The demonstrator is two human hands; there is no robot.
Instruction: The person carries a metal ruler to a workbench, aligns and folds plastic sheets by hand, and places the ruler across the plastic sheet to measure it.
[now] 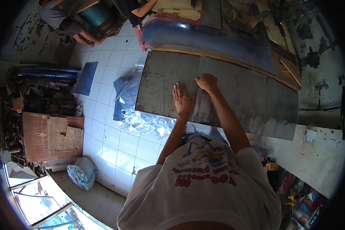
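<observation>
In front of me lies a wide, dark grey board (163, 82) with scratches across its bare left part. A clear plastic sheet (249, 99) covers its right part, and its left edge runs near the board's middle. My left hand (184, 100) rests flat on the board beside that edge, palm down and fingers stretched out. Closed into a pinch, my right hand (207, 82) grips the sheet's edge a little farther up. The fingertips are partly hidden by the fist.
Crumpled clear plastic (145, 124) hangs near the board's left end, over white floor tiles (107, 142). Behind the board is a blue-covered surface (207, 36). Two other people are at the top left. A white sack (83, 173) and stacked scraps (46, 96) stand left.
</observation>
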